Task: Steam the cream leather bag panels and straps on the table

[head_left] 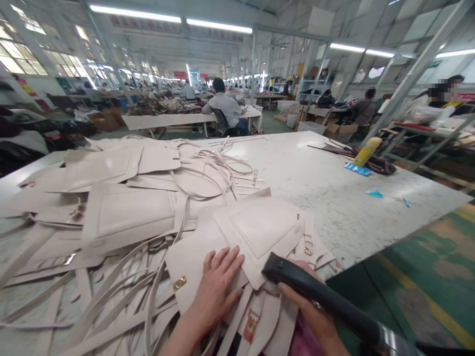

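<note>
1. Right now my left hand (217, 289) lies flat, fingers spread, pressing down on a cream leather bag panel (256, 230) at the near edge of the white worktable (334, 198).
2. My right hand (315, 314) is wrapped tight around a long black tool (322, 296), its tip touching the panel's lower edge just beside my left fingers.
3. A brass clasp (179, 283) shows on the piece under my left hand.
4. More cream panels and loose straps (208, 168) are heaped to the left.
5. Far right on the table, a yellow bottle (367, 150).
</note>
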Motion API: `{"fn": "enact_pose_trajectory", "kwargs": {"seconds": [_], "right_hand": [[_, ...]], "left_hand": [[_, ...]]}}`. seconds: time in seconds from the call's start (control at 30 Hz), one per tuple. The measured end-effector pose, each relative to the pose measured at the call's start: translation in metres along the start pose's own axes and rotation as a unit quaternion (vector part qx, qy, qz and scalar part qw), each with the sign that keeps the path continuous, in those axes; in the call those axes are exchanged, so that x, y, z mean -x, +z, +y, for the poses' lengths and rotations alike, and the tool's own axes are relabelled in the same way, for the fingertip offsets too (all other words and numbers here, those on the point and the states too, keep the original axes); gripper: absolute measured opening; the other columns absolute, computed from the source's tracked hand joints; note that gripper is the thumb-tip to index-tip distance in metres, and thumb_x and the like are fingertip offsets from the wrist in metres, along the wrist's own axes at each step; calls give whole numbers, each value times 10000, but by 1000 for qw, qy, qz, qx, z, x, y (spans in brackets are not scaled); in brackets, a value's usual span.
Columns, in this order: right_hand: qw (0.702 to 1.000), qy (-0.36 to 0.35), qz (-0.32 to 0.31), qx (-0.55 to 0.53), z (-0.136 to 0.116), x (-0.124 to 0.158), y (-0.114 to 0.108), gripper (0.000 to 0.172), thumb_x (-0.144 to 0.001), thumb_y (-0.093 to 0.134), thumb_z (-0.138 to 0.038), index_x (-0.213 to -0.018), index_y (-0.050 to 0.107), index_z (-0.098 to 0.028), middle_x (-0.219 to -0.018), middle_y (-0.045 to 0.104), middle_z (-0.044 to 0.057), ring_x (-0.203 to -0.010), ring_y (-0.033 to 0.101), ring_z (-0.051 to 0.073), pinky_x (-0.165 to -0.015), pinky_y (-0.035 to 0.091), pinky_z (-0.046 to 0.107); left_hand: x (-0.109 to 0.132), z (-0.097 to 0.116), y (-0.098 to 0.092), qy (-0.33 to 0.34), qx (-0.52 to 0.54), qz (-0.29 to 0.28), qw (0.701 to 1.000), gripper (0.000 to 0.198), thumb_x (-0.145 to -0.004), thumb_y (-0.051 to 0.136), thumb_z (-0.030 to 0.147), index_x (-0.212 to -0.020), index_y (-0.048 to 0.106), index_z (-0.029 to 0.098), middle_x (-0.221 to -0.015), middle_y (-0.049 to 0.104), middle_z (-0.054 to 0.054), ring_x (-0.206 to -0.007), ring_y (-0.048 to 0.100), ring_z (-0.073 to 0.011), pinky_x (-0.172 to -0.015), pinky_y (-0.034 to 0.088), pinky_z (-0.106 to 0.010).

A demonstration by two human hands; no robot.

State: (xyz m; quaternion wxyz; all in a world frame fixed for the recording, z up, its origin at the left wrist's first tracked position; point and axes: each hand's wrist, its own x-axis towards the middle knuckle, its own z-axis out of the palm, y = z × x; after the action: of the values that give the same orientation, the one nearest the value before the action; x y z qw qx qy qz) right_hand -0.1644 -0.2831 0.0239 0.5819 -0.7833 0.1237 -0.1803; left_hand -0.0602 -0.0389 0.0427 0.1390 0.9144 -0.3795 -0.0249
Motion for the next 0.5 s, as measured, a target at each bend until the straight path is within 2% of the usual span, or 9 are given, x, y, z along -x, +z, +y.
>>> {"fn": "enact_pose_trajectory", "kwargs": {"seconds": [0.1, 0.2, 0.27, 0.37, 0.5], "right_hand": [[997, -40, -45, 49, 4, 5, 11, 366, -767, 768, -439, -1103, 678, -329, -1060, 702, 6, -996, 651, 277, -913, 515, 397], [990, -123, -32, 69, 12, 5, 28, 295, -772, 772, -337, -1057, 697, -338, -984, 712, -5, -892, 668, 251, -819, 536, 370], [985, -170, -25, 26, 16, 3, 43, 260, -791, 753, -261, -1033, 694, -335, -962, 707, -12, -869, 668, 225, -782, 548, 342], [981, -186, -29, -43, 21, 3, 56, 263, -801, 744, -231, -1035, 688, -336, -942, 693, -10, -852, 668, 219, -753, 559, 343], [980, -181, -72, -36, 22, 12, 46, 336, -803, 723, -251, -1123, 678, -341, -952, 702, -4, -841, 656, 239, -716, 546, 358]], "left_hand": [[-1, -2, 7, 10, 6, 22, 1000, 698, -780, 628, 229, -1454, 447, 246, -1567, 385, -64, -1411, 336, -335, -1160, 174, -594], [-2, -2, 12, 19, 12, 38, 999, 696, -776, 624, 215, -1450, 450, 236, -1549, 416, -68, -1393, 364, -324, -1163, 184, -579], [-2, -3, 15, 22, 19, 50, 998, 683, -783, 603, 202, -1449, 448, 207, -1529, 444, -83, -1379, 384, -317, -1162, 206, -567], [-3, -5, 19, 25, 37, 81, 996, 663, -797, 546, 161, -1450, 433, 159, -1495, 484, -111, -1364, 409, -297, -1162, 240, -545], [-5, -8, 21, 12, 73, 113, 991, 632, -811, 468, 108, -1441, 423, 119, -1427, 542, -147, -1334, 458, -268, -1155, 286, -526]]}}
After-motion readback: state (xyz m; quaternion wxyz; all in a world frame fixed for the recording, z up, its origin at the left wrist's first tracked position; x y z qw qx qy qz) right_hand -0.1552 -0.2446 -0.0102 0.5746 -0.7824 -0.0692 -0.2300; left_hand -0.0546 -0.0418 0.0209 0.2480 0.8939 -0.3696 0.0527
